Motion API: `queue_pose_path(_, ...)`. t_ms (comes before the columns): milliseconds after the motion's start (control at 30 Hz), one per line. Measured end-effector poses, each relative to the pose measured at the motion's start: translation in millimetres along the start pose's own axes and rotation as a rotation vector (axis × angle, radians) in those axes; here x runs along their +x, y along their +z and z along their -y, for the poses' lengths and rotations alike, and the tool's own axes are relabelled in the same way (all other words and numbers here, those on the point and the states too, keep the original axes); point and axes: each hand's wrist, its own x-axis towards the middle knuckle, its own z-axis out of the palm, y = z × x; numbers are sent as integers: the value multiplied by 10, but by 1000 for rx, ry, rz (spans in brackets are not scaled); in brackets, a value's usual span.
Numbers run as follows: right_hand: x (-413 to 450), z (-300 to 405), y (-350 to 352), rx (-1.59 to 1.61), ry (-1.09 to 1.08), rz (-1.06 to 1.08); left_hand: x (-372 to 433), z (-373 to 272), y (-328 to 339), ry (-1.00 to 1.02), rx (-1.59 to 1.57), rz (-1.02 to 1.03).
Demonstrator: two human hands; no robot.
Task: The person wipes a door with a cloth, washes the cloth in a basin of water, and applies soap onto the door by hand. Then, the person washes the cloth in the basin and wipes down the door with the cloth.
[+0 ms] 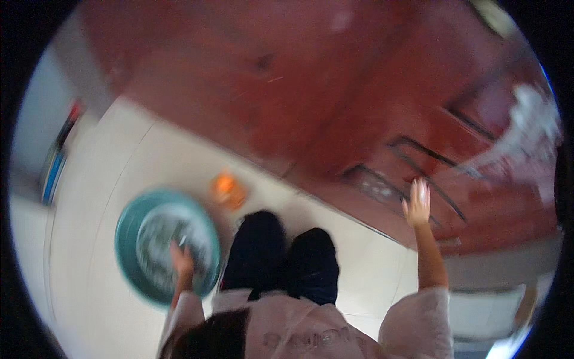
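Note:
My left hand (181, 258) is over or in the foamy water of a round green-blue basin (125, 242) on the floor, with its fingers apart; blur hides whether it holds anything. To the right, my right hand (418, 204) is spread at a dark red glossy panel (287, 89), beside dark line-shaped marks or grooves, and nothing shows in its grasp. Whether its palm touches the panel cannot be told. White suds or a pale cloth-like patch (529, 121) lies on the panel farther right. A blurred orange object (228, 188) rests on the floor near the basin.
Pale floor tiles (107, 148) run along the red panel's lower edge. Blue and dark narrow objects (54, 175) stand by the wall at the left. My knees (260, 251) in dark trousers are between the basin and my right arm. A pale object (486, 309) is at the lower right.

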Motion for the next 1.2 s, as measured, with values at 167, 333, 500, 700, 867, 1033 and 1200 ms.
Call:
queue_pose_path(167, 93, 1287, 858, 414, -52, -108, -118, 244, -458, 32, 153, -335)
queue_pose_path(333, 956, 3097, 587, 1005, -29, -12, -139, 553, -650, -118, 150, -440)
queue_pose_path(500, 929, 4595, 416, 1032, -389, 90, 355, 512, -405, -120, 75, -355)
queue_pose_path(700, 601, 5186, 435, 1114, -189, 245, 1036, 485, -334, 57, 18, -340)
queue_pose_path(867, 473, 5409, 502, 917, -79, 328, 1429, 202, -180, 232, -100, -302)
queue_pose_path(1033, 461, 5455, 563, 977, -39, 231, 1487, 102, 132, 246, -406, -186)
queue_pose_path(1200, 463, 5463, 565, 1012, -57, 217, 1398, -119, 295, 231, -668, -102)
